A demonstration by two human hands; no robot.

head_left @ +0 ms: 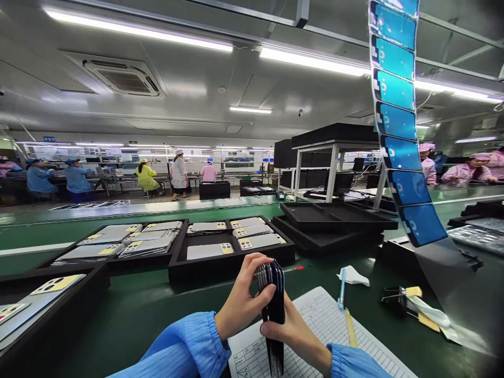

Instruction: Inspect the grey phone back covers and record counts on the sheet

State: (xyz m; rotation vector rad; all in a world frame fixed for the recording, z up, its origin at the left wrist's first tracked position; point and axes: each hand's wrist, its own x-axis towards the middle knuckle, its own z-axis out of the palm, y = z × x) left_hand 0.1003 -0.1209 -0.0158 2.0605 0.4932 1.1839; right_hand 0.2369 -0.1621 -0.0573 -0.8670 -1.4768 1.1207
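Upright on its short edge stands a stack of thin, dark phone back panels [276, 299], held over a printed form. My left hand [244, 296] wraps the left side, its fingers over the top edge and its thumb on the near face. Lower down on the right, my right hand [293, 328] grips the same stack, thumb across the front. Beneath is the printed form [315, 315], a sheet ruled in a grid with some handwriting. Several pale panels with yellow camera areas [210, 251] lie in the black foam tray [232, 269] beyond my hands.
More black trays [144, 262] with panels stand to the left. Stacked trays [334, 231] are behind on the right. A blue film strip [405, 173] hangs at right. A pen [342, 289], white scrap [356, 276] and a black clip-like object [394, 296] lie on the green table.
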